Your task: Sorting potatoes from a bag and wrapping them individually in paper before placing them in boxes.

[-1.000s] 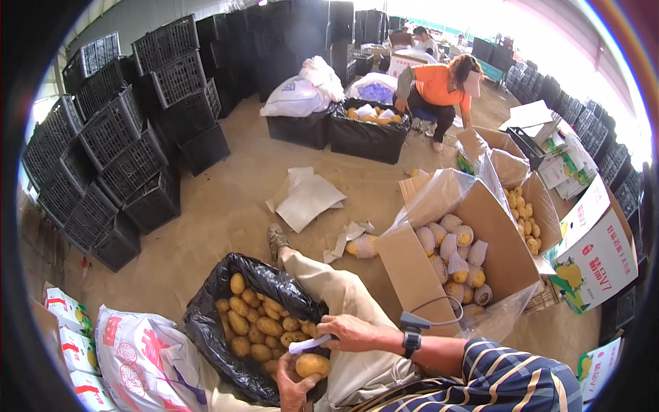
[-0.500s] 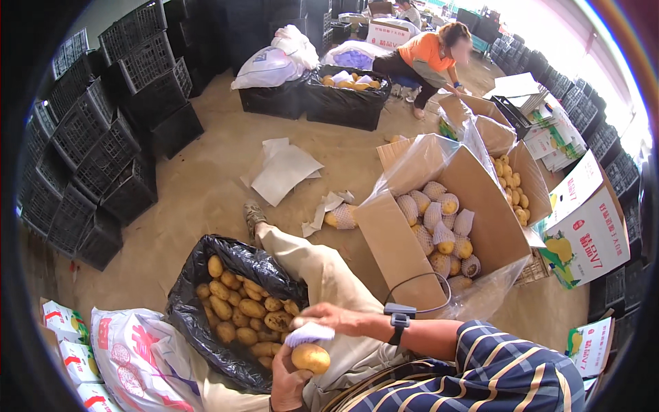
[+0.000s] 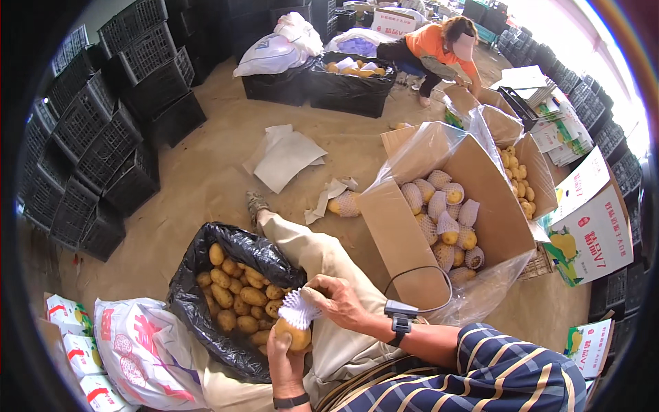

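A yellow-brown potato (image 3: 294, 336) rests in my left hand (image 3: 285, 371), whose fingers are wrapped round it from below. My right hand (image 3: 336, 302) pinches the edge of a white foam net sleeve (image 3: 299, 309), which sits over the upper end of the potato. Just left of both hands stands a container lined with a black plastic bag (image 3: 185, 302), holding many bare potatoes (image 3: 252, 296). To the right is an open cardboard box (image 3: 388, 237) with a clear plastic liner; the potatoes (image 3: 449, 226) in it wear white foam nets.
A white printed sack (image 3: 147, 353) slumps beside the black-lined container. Torn paper (image 3: 288, 161) and a netted potato (image 3: 345, 204) lie on the floor ahead. Black crates (image 3: 96, 151) are stacked at left. A co-worker in orange (image 3: 429, 42) bends over boxes at the far right.
My right hand has drawn the foam net over the potato's upper end, now stretched and upright. The potato has risen slightly and moved left. The co-worker leans further down.
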`<control>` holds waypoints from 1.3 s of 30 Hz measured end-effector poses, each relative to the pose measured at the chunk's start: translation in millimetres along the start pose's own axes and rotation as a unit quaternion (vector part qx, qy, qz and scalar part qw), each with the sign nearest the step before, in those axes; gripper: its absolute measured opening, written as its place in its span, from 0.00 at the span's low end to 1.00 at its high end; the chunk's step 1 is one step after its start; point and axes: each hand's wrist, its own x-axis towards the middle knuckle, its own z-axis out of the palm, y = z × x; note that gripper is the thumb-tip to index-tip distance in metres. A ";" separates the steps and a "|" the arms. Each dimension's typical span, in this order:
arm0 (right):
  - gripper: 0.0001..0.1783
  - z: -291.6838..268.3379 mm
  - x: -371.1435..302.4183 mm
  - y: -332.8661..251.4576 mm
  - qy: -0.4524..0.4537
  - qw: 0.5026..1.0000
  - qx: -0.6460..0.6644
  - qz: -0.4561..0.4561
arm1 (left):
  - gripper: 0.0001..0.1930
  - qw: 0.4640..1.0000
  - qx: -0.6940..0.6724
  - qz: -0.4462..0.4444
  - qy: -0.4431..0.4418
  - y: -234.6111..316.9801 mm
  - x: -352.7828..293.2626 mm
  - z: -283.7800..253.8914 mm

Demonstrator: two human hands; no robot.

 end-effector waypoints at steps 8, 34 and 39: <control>0.13 -8.6 -12.6 -11.0 -0.031 0.976 -0.170 -0.134 | 0.29 0.974 0.127 0.061 0.175 -15.7 35.0 38.7; 0.36 -96.3 -38.0 -34.9 0.147 0.987 -0.047 -0.035 | 0.21 0.859 0.390 0.331 -0.034 -34.3 39.6 156.9; 0.28 -216.8 -54.0 -33.1 0.325 0.889 -0.305 -0.103 | 0.28 0.855 0.325 0.281 -0.290 -44.4 26.2 220.3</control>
